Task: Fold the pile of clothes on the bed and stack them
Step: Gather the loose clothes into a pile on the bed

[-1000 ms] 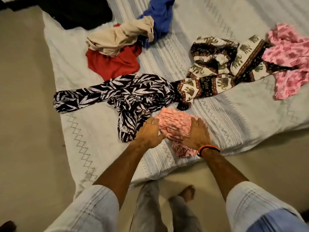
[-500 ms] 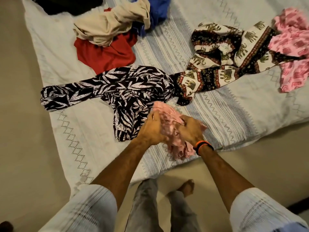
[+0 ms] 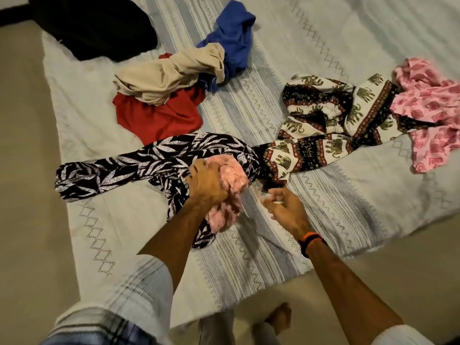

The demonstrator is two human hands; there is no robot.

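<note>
My left hand [image 3: 207, 185] grips a bunched light-pink garment [image 3: 230, 178], lifted above the black-and-white leaf-print garment [image 3: 139, 165] that lies spread on the bed. Part of the pink cloth hangs below my wrist. My right hand [image 3: 286, 207] hovers just right of it with loosely curled fingers, holding nothing; it is blurred. An elephant-print garment [image 3: 321, 125] lies crumpled to the right, and a pink patterned one [image 3: 433, 113] at the far right. Beige [image 3: 171, 73], red [image 3: 159, 115] and blue [image 3: 234, 38] clothes are heaped at the back.
The white and blue-striped bedspread [image 3: 311, 195] covers the bed, whose near edge runs diagonally. A black item [image 3: 94, 26] lies at the back left corner. Beige floor [image 3: 27, 195] surrounds the bed, and my bare feet [image 3: 276, 317] stand at the near edge.
The pink garment was pressed flat under both hands, then bunched up. Now my left hand alone lifts it to the left over the leaf-print garment, and my right hand has let go.
</note>
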